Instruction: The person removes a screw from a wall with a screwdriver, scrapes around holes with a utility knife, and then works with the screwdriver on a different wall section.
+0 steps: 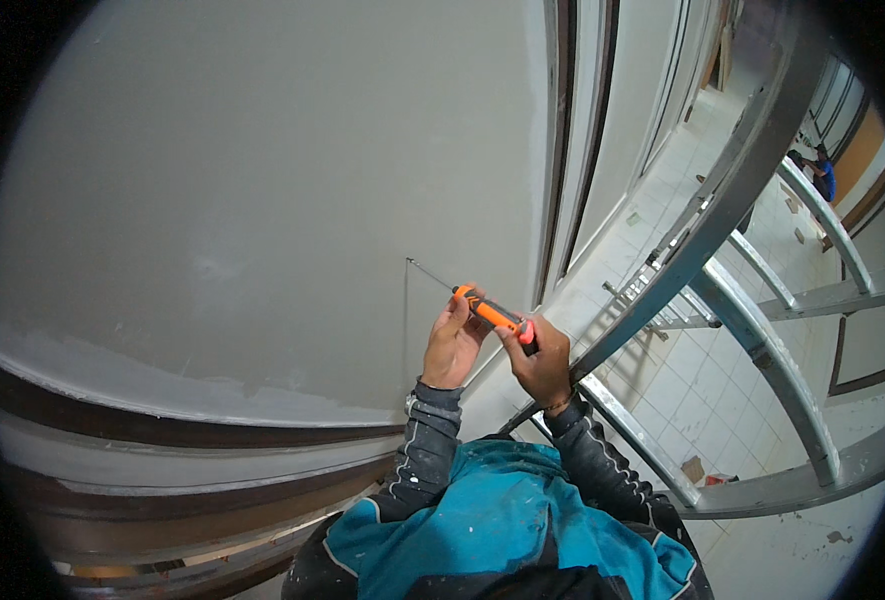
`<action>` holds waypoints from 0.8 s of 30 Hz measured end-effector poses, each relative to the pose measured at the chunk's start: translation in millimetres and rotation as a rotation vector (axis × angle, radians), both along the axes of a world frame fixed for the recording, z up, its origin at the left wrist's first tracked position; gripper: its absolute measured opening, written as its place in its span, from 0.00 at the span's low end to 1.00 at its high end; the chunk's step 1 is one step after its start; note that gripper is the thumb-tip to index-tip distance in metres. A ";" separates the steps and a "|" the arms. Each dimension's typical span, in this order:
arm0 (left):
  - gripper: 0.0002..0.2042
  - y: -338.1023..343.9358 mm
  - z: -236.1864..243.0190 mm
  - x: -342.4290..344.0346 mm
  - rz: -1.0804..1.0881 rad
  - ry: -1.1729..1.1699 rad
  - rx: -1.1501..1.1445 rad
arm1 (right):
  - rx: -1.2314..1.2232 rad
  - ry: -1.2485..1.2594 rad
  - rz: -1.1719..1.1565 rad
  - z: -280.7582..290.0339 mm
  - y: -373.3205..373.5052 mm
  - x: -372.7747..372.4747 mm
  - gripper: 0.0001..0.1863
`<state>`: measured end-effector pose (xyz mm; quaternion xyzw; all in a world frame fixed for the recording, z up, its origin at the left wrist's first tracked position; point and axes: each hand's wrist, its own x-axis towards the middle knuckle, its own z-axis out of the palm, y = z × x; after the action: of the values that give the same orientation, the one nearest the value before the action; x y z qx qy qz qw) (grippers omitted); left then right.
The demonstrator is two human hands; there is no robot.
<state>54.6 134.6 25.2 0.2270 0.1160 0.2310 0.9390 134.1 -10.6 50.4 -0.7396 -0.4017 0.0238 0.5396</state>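
An orange and black screwdriver (pixel 489 312) with a long thin shaft lies across both my hands. My left hand (pixel 451 347) is closed round the front of its handle, just behind the shaft. At the red and black rear end, the fingers of my right hand (pixel 542 361) are wrapped round the handle. The shaft's tip reaches up and left to the broad grey panel (pixel 252 190) and seems to meet it at a small dark spot. A thin dark line runs down the panel from that spot.
A metal ladder (pixel 768 345) stands close at my right, its rail curving past my right forearm. Below lies a white tiled floor (pixel 682 405) with scraps on it. Brown and white ledges (pixel 192 470) run along the lower left. Far right, a person in blue (pixel 823 178) is visible.
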 end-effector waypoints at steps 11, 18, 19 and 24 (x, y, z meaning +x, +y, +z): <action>0.21 0.4 -12.8 -1.0 0.048 0.112 0.073 | 0.178 -0.133 0.024 2.3 3.8 -3.2 0.20; 0.22 -4.1 3.0 3.8 -0.047 0.019 0.037 | 0.100 0.175 -0.027 -3.9 3.2 1.7 0.09; 0.23 -6.4 7.9 3.1 -0.029 0.016 0.102 | 0.129 0.229 -0.031 -3.0 5.1 1.6 0.09; 0.21 0.9 -4.4 0.1 0.049 0.040 0.230 | 0.228 -0.179 -0.073 11.7 9.9 3.7 0.16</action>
<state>54.7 135.5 20.8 0.3351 0.1132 0.2610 0.8982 137.8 -0.7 62.1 -0.6868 -0.4212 -0.1078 0.5825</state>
